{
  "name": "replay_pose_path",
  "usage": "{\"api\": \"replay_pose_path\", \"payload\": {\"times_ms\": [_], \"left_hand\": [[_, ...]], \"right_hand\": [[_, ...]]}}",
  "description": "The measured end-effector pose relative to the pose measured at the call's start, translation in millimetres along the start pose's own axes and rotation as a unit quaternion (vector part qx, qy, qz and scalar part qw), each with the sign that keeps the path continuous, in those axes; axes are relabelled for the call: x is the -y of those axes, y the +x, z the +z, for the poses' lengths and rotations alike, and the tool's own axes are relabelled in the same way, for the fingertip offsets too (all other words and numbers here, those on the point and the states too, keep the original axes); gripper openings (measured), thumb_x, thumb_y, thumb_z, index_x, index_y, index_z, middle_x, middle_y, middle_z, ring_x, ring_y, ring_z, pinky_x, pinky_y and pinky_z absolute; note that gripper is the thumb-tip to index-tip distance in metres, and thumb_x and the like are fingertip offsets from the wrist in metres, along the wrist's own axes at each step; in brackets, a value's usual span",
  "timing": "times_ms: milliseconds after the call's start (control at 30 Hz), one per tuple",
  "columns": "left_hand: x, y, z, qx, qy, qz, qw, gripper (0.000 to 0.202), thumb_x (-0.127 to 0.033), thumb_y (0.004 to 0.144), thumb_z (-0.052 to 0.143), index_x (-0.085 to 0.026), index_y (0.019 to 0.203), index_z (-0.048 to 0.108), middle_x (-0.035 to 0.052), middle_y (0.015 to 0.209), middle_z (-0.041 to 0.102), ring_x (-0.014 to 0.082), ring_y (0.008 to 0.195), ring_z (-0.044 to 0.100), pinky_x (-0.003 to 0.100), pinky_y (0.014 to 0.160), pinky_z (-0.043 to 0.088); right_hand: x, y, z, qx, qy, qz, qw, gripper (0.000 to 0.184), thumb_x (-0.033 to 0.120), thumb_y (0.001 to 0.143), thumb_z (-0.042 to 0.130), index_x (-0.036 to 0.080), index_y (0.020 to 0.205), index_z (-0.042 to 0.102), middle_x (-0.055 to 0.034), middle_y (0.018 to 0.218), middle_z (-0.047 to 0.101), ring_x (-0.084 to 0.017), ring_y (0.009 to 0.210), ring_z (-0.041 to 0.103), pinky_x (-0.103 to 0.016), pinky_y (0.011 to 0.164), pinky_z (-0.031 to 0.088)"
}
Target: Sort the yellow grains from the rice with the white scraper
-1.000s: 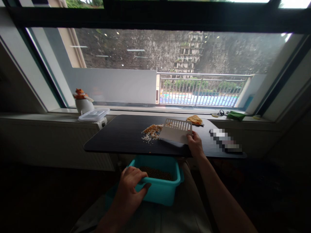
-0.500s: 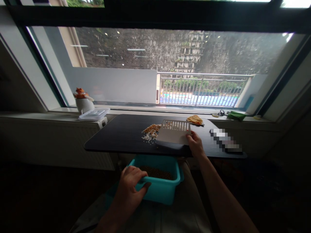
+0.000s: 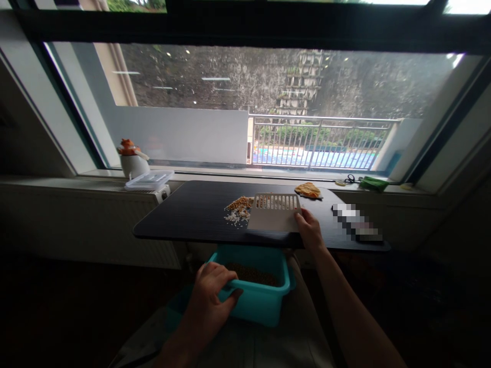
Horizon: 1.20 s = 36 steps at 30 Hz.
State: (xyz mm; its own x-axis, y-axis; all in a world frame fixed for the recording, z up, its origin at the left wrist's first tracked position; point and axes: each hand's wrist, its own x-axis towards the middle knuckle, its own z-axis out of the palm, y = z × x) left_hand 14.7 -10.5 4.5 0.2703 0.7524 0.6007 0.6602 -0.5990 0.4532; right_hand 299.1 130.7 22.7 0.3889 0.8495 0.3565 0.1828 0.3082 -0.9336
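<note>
A flat, off-white slotted plate point(image 3: 273, 220), apparently plastic, is held over the middle of the dark rectangular wood-grain table point(image 3: 180, 217); whether the tabletop is touched by it cannot be told. Its right edge is pinched by the right hand point(image 3: 310, 230), with the thumb laid on top and the other fingers largely hidden beneath. Just left of the plate, a small heap of yellow-orange kernels point(image 3: 241, 204) is spread on the table, with loose white grains point(image 3: 235, 219) scattered on its near side. Below the table's near edge, a teal rectangular plastic bin point(image 3: 255, 305) is set on the lap, partly filled with small brown pellets point(image 3: 251, 275). Its near left rim is gripped by the left hand point(image 3: 215, 289), fingers curled over and thumb outside. At the table's far right, a crumpled orange-yellow cloth point(image 3: 308, 190) is laid.
</note>
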Motion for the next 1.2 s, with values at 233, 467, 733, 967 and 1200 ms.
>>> {"api": "replay_pose_path", "payload": {"times_ms": [233, 467, 733, 967, 1200], "left_hand": [[-1, 1, 0.5, 0.002, -0.003, 0.0, 1.0, 0.009, -0.015, 0.079, 0.064, -0.023, 0.083, 0.062, -0.0012, 0.076, 0.066, 0.0227, 0.08, 0.059, 0.049, 0.089, 0.043], [2, -1, 0.4, -0.002, -0.002, -0.003, 1.0, 0.01, -0.014, 0.077, 0.064, -0.022, 0.082, 0.062, -0.0009, 0.076, 0.066, 0.0226, 0.078, 0.059, 0.049, 0.088, 0.042], [5, -1, 0.9, -0.005, -0.007, 0.001, 1.0, 0.011, -0.013, 0.077, 0.065, -0.022, 0.082, 0.062, -0.0014, 0.075, 0.065, 0.0226, 0.078, 0.059, 0.046, 0.085, 0.043], [4, -1, 0.2, -0.009, -0.006, 0.001, 1.0, 0.014, -0.011, 0.076, 0.066, -0.022, 0.082, 0.062, -0.0021, 0.076, 0.065, 0.0225, 0.078, 0.058, 0.047, 0.085, 0.043], [5, -2, 0.4, -0.01, -0.005, 0.001, 1.0, 0.011, -0.012, 0.078, 0.064, -0.022, 0.083, 0.062, -0.0014, 0.075, 0.065, 0.022, 0.078, 0.058, 0.047, 0.085, 0.043]], "right_hand": [[-1, 4, 4, -0.013, -0.002, 0.005, 1.0, 0.048, 0.049, 0.071, 0.056, 0.017, 0.106, 0.061, -0.0069, 0.087, 0.069, -0.023, 0.078, 0.063, -0.036, 0.07, 0.05], [-3, 13, 15, -0.005, -0.009, 0.011, 1.0, 0.045, 0.048, 0.069, 0.055, 0.017, 0.102, 0.06, -0.0065, 0.086, 0.067, -0.023, 0.078, 0.061, -0.035, 0.068, 0.05], [-5, 14, 15, 0.006, -0.013, 0.008, 1.0, 0.043, 0.048, 0.07, 0.053, 0.018, 0.101, 0.06, -0.0062, 0.086, 0.068, -0.023, 0.078, 0.063, -0.035, 0.07, 0.051], [-1, 15, 20, 0.009, -0.017, 0.013, 1.0, 0.041, 0.045, 0.069, 0.053, 0.018, 0.099, 0.061, -0.0061, 0.083, 0.069, -0.024, 0.076, 0.064, -0.036, 0.068, 0.051], [4, 14, 20, 0.007, -0.018, 0.015, 1.0, 0.042, 0.045, 0.068, 0.052, 0.018, 0.1, 0.061, -0.0057, 0.084, 0.069, -0.023, 0.078, 0.063, -0.034, 0.067, 0.05]]}}
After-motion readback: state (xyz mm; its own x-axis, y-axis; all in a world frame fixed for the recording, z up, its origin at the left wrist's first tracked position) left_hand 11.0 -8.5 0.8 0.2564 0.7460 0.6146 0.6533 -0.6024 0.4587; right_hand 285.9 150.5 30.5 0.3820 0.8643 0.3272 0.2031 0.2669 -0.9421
